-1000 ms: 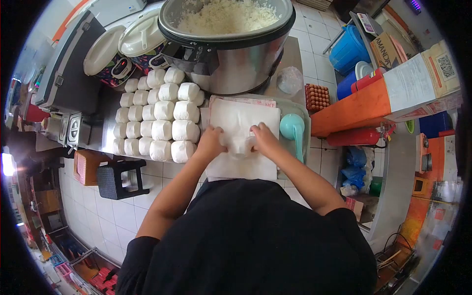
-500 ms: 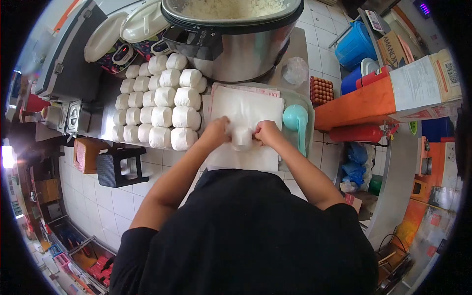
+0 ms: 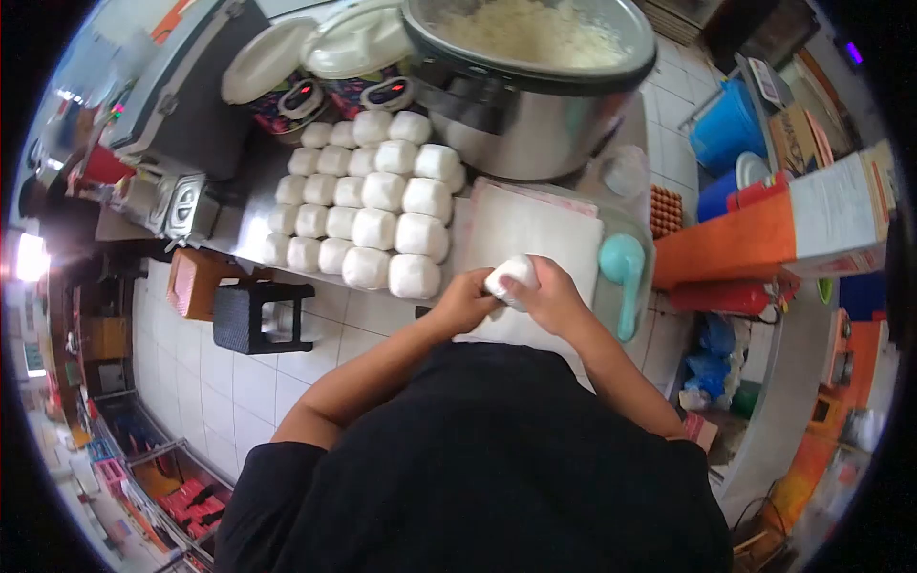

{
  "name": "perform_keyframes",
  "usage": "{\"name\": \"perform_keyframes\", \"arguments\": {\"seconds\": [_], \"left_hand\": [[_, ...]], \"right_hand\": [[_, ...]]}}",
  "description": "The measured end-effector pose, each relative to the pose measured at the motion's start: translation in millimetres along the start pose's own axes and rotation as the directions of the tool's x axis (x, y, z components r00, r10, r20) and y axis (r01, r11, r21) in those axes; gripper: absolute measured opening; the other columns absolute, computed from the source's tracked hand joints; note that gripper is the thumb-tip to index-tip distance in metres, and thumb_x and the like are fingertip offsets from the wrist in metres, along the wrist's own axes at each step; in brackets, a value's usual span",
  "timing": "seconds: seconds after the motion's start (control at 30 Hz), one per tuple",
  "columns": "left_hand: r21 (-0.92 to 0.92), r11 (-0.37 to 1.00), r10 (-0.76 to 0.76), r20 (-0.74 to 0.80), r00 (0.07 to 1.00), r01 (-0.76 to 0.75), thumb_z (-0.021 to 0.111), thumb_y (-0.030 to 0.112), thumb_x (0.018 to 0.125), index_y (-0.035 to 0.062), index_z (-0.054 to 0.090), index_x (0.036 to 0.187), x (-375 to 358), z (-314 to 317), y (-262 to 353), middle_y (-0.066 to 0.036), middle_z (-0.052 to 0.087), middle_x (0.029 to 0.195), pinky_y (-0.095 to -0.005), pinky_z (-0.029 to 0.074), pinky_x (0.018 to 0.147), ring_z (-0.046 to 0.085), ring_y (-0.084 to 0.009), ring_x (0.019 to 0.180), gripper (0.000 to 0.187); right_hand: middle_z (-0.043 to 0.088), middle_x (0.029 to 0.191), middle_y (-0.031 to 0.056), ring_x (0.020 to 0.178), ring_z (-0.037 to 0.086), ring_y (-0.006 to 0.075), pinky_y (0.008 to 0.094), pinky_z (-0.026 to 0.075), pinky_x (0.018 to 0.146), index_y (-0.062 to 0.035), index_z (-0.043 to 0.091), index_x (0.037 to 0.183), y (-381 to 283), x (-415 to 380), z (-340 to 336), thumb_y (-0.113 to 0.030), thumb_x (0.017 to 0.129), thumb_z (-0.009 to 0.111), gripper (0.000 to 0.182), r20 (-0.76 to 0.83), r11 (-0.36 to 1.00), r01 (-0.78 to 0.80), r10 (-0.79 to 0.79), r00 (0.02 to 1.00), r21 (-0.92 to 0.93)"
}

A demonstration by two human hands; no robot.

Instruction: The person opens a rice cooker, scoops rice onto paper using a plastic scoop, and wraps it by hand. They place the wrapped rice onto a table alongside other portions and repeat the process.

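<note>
A white paper-wrapped rice parcel [image 3: 511, 277] is held up between my two hands, above a stack of white wrapping paper [image 3: 535, 222]. My left hand [image 3: 466, 304] closes on its left side, and my right hand [image 3: 554, 298] wraps its right side with the thumb across the front. To the left, several similar wrapped parcels [image 3: 384, 193] stand piled in rows on the metal table. A turquoise scoop [image 3: 623, 263] lies right of the paper, its handle towards me. Behind the paper is a large steel rice cooker [image 3: 544, 134], open, with cooked rice [image 3: 535, 29] inside.
Two lidded patterned containers [image 3: 358, 53] and a grey cool box [image 3: 191, 95] stand at the back left. A clear plastic bag [image 3: 626, 172] and a tray of eggs [image 3: 666, 210] are at the right. A black stool [image 3: 253, 320] stands on the tiled floor.
The parcel has been lifted off the paper and tilted, and both hands have closed around it. The camera view has swung, shifting the table's things rightward.
</note>
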State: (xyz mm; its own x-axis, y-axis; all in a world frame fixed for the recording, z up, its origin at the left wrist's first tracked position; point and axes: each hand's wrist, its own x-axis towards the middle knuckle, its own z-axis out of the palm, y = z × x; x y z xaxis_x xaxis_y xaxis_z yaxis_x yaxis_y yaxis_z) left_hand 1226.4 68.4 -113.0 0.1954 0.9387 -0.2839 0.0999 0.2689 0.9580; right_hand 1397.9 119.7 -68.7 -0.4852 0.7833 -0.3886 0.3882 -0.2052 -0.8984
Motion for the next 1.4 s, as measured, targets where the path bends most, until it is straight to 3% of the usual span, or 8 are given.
{"name": "perform_keyframes", "arguments": {"seconds": [0.07, 0.2, 0.3, 0.5, 0.7, 0.77, 1.0, 1.4], "left_hand": [[-0.059, 0.996, 0.060, -0.041, 0.997, -0.063, 0.059, 0.008, 0.088, -0.0012, 0.061, 0.103, -6.9, -15.7, 8.3, -0.001, 0.063, 0.080, -0.0249, 0.046, 0.060, 0.056, -0.0070, 0.070, 0.018], [-0.094, 0.990, 0.094, -0.091, 0.991, -0.103, 0.068, 0.010, 0.083, -0.0003, 0.061, 0.094, -30.9, -71.7, 23.8, -0.002, 0.063, 0.077, -0.0258, 0.047, 0.063, 0.059, -0.0105, 0.072, 0.017], [0.357, 0.692, 0.700, -0.121, 0.704, -0.627, 0.079, 0.010, 0.070, 0.0044, 0.057, 0.103, -48.5, -132.3, 47.6, -0.017, 0.062, 0.102, -0.0325, 0.050, 0.080, 0.062, -0.0236, 0.095, 0.040], [0.558, 0.207, 0.942, 0.106, 0.317, -0.803, 0.084, 0.040, 0.058, 0.0253, 0.041, 0.134, -71.1, -248.1, 94.1, -0.023, 0.035, 0.143, -0.0551, 0.030, 0.105, 0.033, -0.0435, 0.132, 0.088], [0.833, 0.163, 0.698, 0.282, 0.659, -0.529, 0.082, 0.029, 0.066, 0.0215, 0.035, 0.140, -58.3, -311.7, 92.2, -0.022, 0.036, 0.143, -0.0548, 0.028, 0.106, 0.035, -0.0428, 0.131, 0.089], [0.734, 0.658, 0.507, -0.268, 0.819, -0.168, 0.075, 0.017, 0.074, 0.0088, 0.037, 0.139, -24.9, -340.5, 34.3, -0.023, 0.042, 0.138, -0.0461, 0.034, 0.105, 0.041, -0.0389, 0.127, 0.077], [0.408, 0.864, 0.443, -0.339, 0.830, -0.295, 0.063, 0.006, 0.080, -0.0027, 0.028, 0.141, 54.9, -344.3, -52.1, -0.025, 0.042, 0.137, -0.0388, 0.039, 0.102, 0.044, -0.0348, 0.125, 0.071], [0.562, 0.800, 0.404, -0.247, 0.881, -0.209, 0.067, 0.009, 0.074, 0.0136, 0.045, 0.135, 89.1, -311.6, -46.9, -0.034, 0.034, 0.137, -0.0447, 0.034, 0.106, 0.036, -0.0480, 0.127, 0.065]], "right_hand": [[0.064, 0.082, 0.0190, 0.077, 0.063, 0.0255, 0.0368, 0.049, 0.071, 0.0055, 0.060, 0.093, -23.6, 4.9, 22.9, -0.039, 0.075, 0.074, 0.050, -0.247, 0.897, 0.250, -0.352, 0.903, -0.366], [0.065, 0.085, 0.0128, 0.073, 0.063, 0.0193, 0.0314, 0.051, 0.067, 0.0042, 0.059, 0.097, -67.6, 25.0, 46.8, -0.038, 0.068, 0.081, 0.056, -0.043, 0.980, 0.168, -0.173, 0.984, -0.102], [0.065, 0.087, 0.0070, 0.075, 0.062, 0.0125, 0.0284, 0.050, 0.067, 0.0013, 0.059, 0.102, -109.8, 29.4, 79.0, -0.031, 0.068, 0.083, 0.053, 0.183, 0.957, 0.087, -0.141, 0.973, 0.276], [0.061, 0.093, 0.0040, 0.085, 0.058, 0.0116, 0.0269, 0.047, 0.075, -0.0006, 0.057, 0.111, -162.3, 59.5, 146.8, -0.025, 0.069, 0.082, 0.054, 0.577, 0.976, 0.078, -0.183, 0.796, 0.202], [0.066, 0.096, 0.0146, 0.089, 0.064, 0.0256, 0.0364, 0.049, 0.081, 0.0008, 0.057, 0.108, -160.7, 145.0, 184.3, -0.042, 0.064, 0.082, 0.067, 0.290, 0.905, 0.326, -0.246, 0.925, -0.273], [0.062, 0.110, 0.0233, 0.104, 0.060, 0.0322, 0.0341, 0.048, 0.087, 0.0040, 0.052, 0.120, -156.5, 195.6, 192.3, -0.044, 0.065, 0.081, 0.078, 0.040, 0.780, 0.268, -0.299, 0.953, -0.565], [0.060, 0.110, 0.0147, 0.110, 0.048, 0.0341, 0.0582, 0.027, 0.097, -0.0032, 0.053, 0.120, -115.4, 321.8, 208.4, -0.057, 0.064, 0.074, 0.081, 0.057, 0.271, 0.215, -0.492, 0.869, -0.938], [0.055, 0.111, 0.0157, 0.108, 0.048, 0.0346, 0.0445, 0.035, 0.095, -0.0058, 0.059, 0.111, -92.4, 147.2, 67.3, -0.019, 0.077, 0.070, 0.038, -0.510, 0.653, 0.205, -0.719, 0.472, -0.729]]}}
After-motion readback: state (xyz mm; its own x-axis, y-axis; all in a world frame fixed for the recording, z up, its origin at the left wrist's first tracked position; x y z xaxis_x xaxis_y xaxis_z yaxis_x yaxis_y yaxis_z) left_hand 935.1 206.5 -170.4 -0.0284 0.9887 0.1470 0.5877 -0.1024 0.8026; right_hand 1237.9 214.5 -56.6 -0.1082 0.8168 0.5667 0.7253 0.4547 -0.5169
